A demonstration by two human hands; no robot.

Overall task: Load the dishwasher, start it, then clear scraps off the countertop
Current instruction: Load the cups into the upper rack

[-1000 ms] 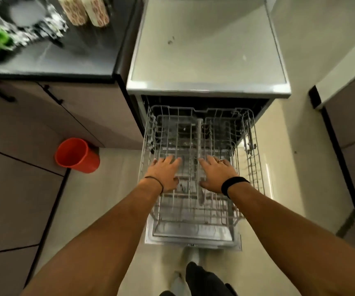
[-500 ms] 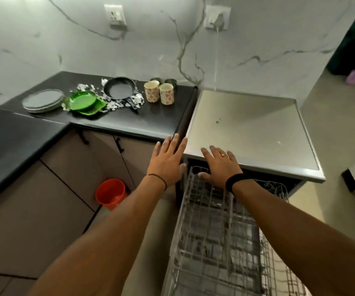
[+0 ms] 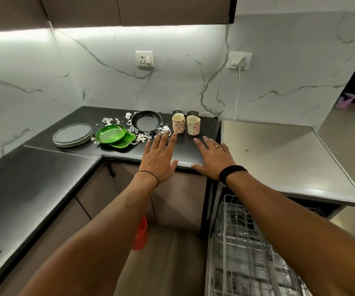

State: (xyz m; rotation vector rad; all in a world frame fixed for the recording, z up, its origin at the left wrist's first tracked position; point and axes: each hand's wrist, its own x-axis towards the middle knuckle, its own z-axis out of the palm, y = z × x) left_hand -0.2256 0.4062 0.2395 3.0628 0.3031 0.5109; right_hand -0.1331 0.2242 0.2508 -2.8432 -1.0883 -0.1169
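Plainly, the floral cups [image 3: 178,124] are standing upright side by side near the right end of the black table [image 3: 44,178], just beyond both hands, and they are looking like the nearest things to load. Judging by their glaze, they are probably ceramic: light, stiff, a little slippery and liable to chip against wire, so wrapping the fingers round each body is seeming the safest hold. The frying pan [image 3: 146,124], sitting just left of them among white scraps [image 3: 142,137], is likely heavier and is calling for a grip at its handle, which I cannot make out clearly. The green plates [image 3: 111,134] and the stack of grey plates [image 3: 72,135] are lying further left.

The left hand [image 3: 159,159] is reaching forward palm down, fingers straight and spread, holding nothing, its fingertips close to the cups' bases. The right hand [image 3: 212,159] is lying the same way just beside it over the table's front edge; whether either is touching the surface I cannot tell. The dishwasher rack [image 3: 242,242] is standing pulled out, low on the right.
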